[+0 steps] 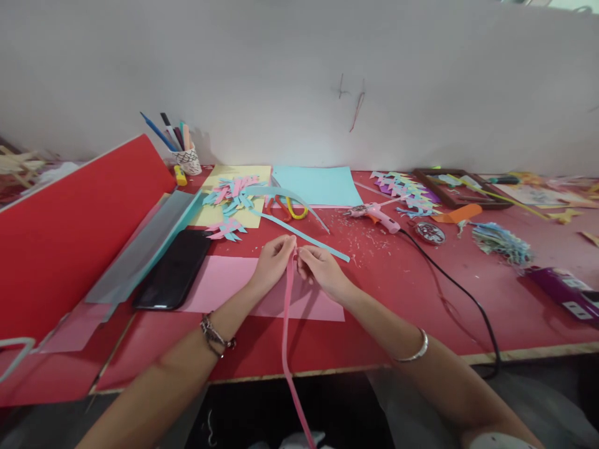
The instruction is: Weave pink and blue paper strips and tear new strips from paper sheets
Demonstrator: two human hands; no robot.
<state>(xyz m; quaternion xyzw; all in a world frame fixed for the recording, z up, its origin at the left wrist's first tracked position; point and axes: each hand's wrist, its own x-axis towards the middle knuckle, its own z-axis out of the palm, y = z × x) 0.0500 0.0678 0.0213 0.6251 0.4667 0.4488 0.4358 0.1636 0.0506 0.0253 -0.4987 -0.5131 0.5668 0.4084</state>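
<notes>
A long pink paper strip (286,337) hangs from between my hands, over the table's front edge and down toward my lap. My left hand (272,260) pinches its top end between thumb and fingers. Close beside it, my right hand (322,268) has its thumb and fingertips closed at the same end; the fingertips partly hide the paper there. Both hands are above a pink paper sheet (224,284) lying on the red table. Just beyond them lie a blue paper strip (304,236) and a pile of cut pink and blue paper pieces (234,194).
A black phone (175,271) lies left, near a leaning red board (84,231). Scissors (296,209), a blue sheet (318,186) and a pen cup (188,161) are at the back. A pink glue gun (377,215) trails its black cord (449,280) over the right front edge.
</notes>
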